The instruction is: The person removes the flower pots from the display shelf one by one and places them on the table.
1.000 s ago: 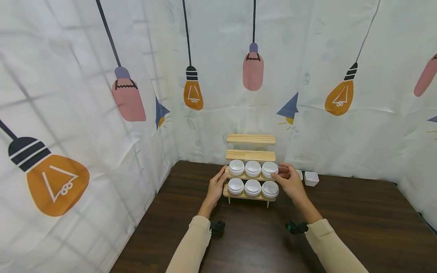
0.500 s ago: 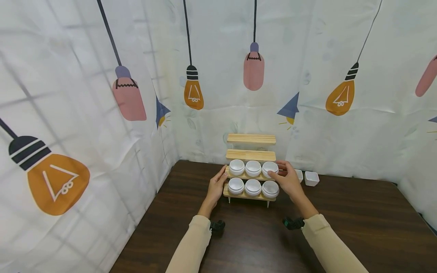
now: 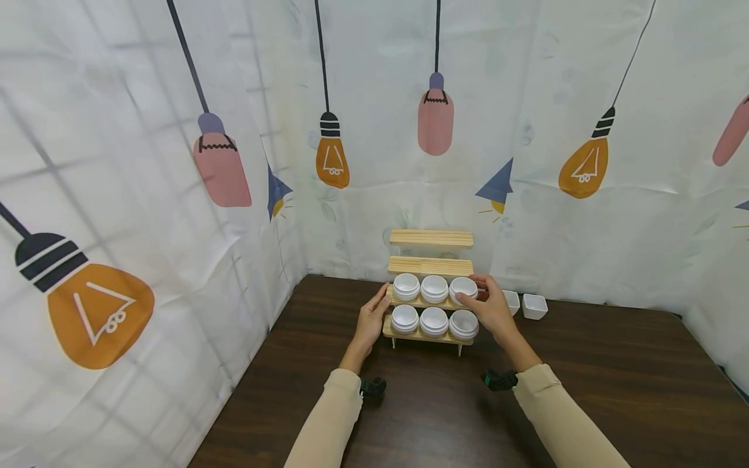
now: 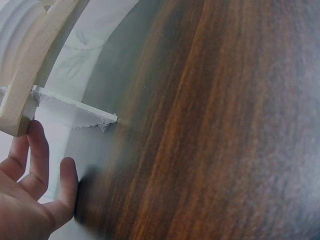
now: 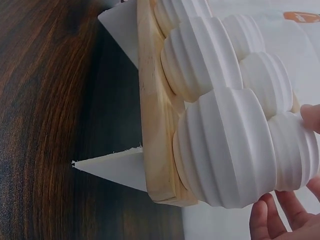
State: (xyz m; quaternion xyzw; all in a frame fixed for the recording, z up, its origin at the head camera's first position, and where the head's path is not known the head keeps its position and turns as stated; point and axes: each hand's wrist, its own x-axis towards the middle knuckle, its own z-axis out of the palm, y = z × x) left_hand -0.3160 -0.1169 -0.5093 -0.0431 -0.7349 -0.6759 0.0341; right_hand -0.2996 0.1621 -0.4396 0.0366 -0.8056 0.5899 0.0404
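Observation:
A tiered wooden rack with white legs carries white ribbed bowls in rows of three on its two lower shelves. My right hand holds the right-end bowl of the upper row, thumb on its near side and fingers behind. That bowl sits beyond a larger-looking lower-row bowl in the right wrist view. My left hand grips the left end of the same shelf. In the left wrist view, fingertips touch the wooden shelf end; the thumb is hidden there.
Two small square white dishes, one the outer dish, stand right of the rack, close behind my right hand. The dark wooden table stretches out in front. A printed cloth backdrop hangs right behind the rack.
My right hand has shifted slightly left, its thumb now farther over the front of the right-end bowl. The left hand and the rack stay in place.

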